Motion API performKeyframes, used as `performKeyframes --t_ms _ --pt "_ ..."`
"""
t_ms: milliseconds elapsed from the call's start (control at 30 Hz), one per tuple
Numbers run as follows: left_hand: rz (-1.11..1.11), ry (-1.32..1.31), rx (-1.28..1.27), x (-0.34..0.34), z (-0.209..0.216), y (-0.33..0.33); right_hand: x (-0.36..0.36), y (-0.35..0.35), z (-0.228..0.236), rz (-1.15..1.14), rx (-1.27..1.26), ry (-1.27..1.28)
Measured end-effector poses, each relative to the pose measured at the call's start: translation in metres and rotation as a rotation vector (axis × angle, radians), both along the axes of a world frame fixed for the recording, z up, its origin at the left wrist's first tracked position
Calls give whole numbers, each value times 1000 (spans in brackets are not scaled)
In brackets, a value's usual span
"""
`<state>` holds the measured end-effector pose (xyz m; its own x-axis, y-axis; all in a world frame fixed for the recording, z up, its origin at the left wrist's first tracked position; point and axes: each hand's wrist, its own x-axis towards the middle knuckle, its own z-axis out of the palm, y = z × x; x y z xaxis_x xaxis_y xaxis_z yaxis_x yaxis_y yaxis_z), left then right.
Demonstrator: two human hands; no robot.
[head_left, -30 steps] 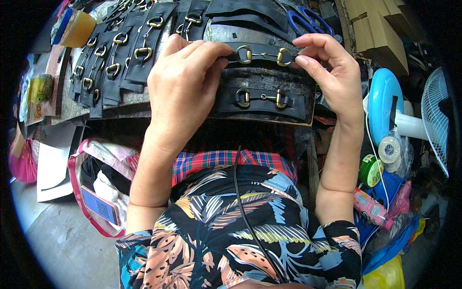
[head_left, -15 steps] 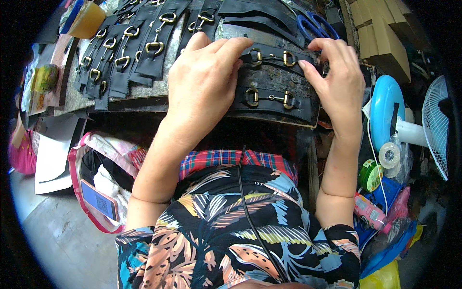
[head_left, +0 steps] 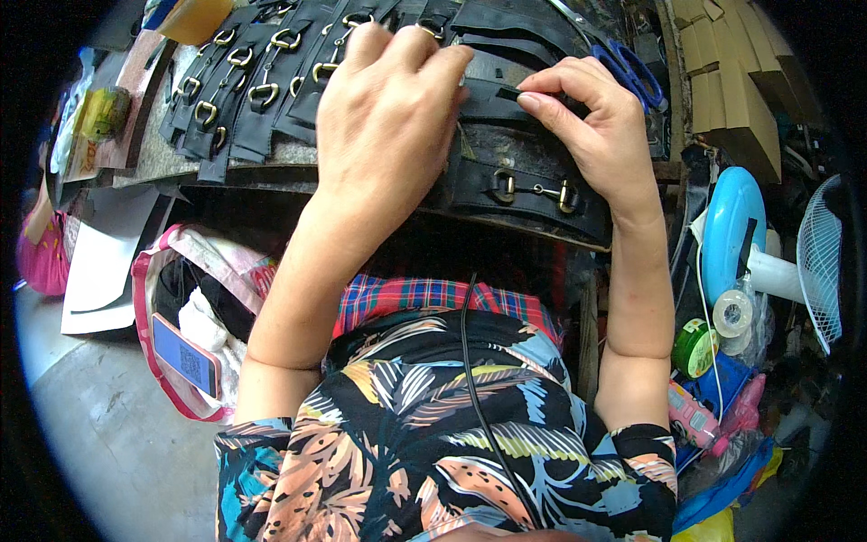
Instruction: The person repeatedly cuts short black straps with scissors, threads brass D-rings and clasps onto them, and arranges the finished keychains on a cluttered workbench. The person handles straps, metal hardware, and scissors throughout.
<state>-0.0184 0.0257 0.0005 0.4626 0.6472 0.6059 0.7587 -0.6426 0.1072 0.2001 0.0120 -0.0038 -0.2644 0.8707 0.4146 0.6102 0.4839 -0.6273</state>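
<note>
The right hand (head_left: 591,126) pinches a black strap (head_left: 490,107) narrowly between thumb and forefinger; the strap runs toward the left hand (head_left: 390,122), whose fingertips are hidden, grip unclear; below the fingers lies a brass-ringed strap (head_left: 531,200)

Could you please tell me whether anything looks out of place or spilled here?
The pink bottle at the right looks untidy, lying aslant among crumpled plastic; no spill shows. The frontmost black strap, with brass-coloured hardware, shows no obvious damage.
</note>
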Motion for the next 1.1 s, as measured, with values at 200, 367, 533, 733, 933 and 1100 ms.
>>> performKeyframes --t_ms 200,367,533,733,933,1100 --pt "-83 139 -66 5 -1 6 -1 -5 -4 -9 -13 53" --pt "-215 -68 -165 6 -3 13 -2 -10 -1 10 -23 9" --pt "-282 -714 -788 9 -5 7 6 -17 12 59 31 -56" --pt "-326 -1069 -1080 -8 6 9 10 -19 16 104 174 -173" --pt "-357 -1157 -1086 -18 10 -2 57 -1 31 -462 28 -583" --pt "-371 -1222 -1075 -16 10 -10 87 12 27 -469 -254 -649"
